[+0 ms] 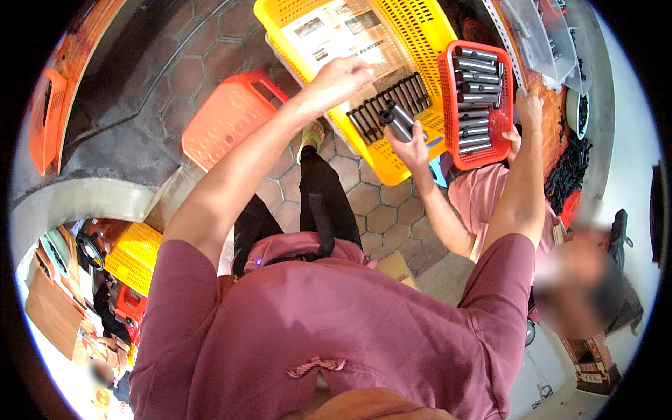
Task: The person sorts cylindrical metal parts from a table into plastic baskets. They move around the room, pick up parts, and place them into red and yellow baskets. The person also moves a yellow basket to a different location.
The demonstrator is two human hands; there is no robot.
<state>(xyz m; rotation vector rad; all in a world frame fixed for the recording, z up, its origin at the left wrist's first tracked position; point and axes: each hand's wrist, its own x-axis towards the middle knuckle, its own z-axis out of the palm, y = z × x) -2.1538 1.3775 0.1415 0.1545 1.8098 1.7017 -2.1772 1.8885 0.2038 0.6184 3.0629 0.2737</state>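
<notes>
My left hand hovers over the yellow basket, its fingers curled; whether they hold anything is hidden. Printed paper lines that basket, and a row of dark tubes lies inside at its near end. A co-worker's hand grips two black cylinders over that row. My right hand is at the wooden table's edge, beside a red basket of dark, shiny cylinders; its fingers show too little to judge. The co-worker's other hand touches the red basket's side.
An orange-red crate stands left of the yellow basket on hexagonal floor tiles. Clear plastic bins and a pile of black parts are on the wooden table at right. The co-worker in pink is close to my right arm.
</notes>
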